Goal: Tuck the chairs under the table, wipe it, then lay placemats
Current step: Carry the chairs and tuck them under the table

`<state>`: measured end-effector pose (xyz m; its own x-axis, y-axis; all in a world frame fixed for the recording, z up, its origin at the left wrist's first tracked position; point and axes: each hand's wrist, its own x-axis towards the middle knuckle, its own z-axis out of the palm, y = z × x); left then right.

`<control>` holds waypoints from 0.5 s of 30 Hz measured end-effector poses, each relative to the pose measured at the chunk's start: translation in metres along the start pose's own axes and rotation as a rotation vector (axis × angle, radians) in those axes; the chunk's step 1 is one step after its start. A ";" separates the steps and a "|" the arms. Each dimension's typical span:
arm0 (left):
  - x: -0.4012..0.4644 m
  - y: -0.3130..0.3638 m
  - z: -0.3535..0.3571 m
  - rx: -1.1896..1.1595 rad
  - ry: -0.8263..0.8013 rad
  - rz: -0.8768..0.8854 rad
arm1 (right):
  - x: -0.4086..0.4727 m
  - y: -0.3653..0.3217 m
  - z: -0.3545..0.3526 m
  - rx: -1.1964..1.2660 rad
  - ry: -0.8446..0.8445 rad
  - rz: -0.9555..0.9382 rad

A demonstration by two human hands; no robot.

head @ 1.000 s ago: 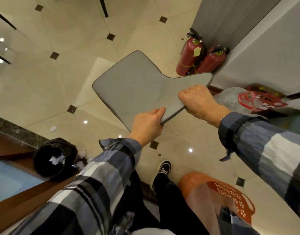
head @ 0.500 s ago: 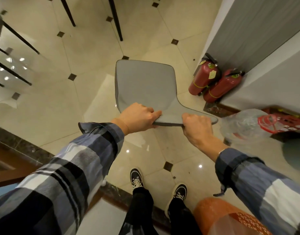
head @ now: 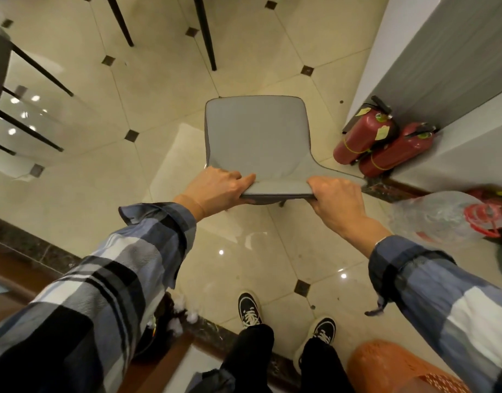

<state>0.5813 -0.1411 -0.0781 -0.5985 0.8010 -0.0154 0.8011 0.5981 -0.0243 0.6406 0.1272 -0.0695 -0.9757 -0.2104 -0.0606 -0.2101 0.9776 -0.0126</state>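
A grey padded chair (head: pixel 258 137) stands in front of me on the cream tiled floor, seen from above, its seat pointing away from me. My left hand (head: pixel 218 188) grips the left end of the backrest's top edge. My right hand (head: pixel 333 198) grips the right end of the same edge. One dark chair leg shows just under the backrest. Black legs (head: pixel 207 38) of a table or of other furniture cross the top of the view; I cannot tell which.
Two red fire extinguishers (head: pixel 383 143) lean at the wall to the right of the chair. A clear plastic bag (head: pixel 434 217) lies further right. Another dark chair (head: pixel 0 66) is at the far left. An orange basket (head: pixel 394 367) sits by my feet.
The chair has swung round from a skewed angle to square in front of me. My left hand moved to the left end of the backrest. The view tipped up, showing more floor ahead.
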 end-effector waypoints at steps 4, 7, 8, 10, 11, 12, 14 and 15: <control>-0.015 -0.019 0.021 -0.017 0.016 -0.041 | 0.021 -0.017 0.002 -0.127 -0.032 -0.038; -0.022 -0.032 0.031 -0.052 -0.001 -0.060 | 0.029 -0.027 0.008 -0.129 -0.037 -0.068; -0.021 -0.040 0.034 -0.045 0.001 -0.056 | 0.034 -0.030 0.010 -0.131 -0.038 -0.072; -0.019 -0.059 0.033 -0.056 -0.018 -0.068 | 0.047 -0.037 0.011 -0.125 -0.013 -0.056; -0.019 -0.069 0.033 -0.055 -0.022 -0.072 | 0.054 -0.041 0.012 -0.123 0.006 -0.045; -0.019 -0.080 0.034 -0.057 -0.020 -0.079 | 0.061 -0.046 0.013 -0.122 0.026 -0.038; -0.018 -0.100 0.033 -0.063 -0.029 -0.117 | 0.077 -0.055 0.013 -0.106 0.060 -0.047; -0.017 -0.109 0.033 -0.052 -0.035 -0.132 | 0.086 -0.058 0.014 -0.093 0.077 -0.058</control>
<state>0.5040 -0.2212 -0.1085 -0.6981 0.7142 -0.0508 0.7141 0.6996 0.0236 0.5700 0.0529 -0.0876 -0.9628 -0.2700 0.0146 -0.2680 0.9601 0.0792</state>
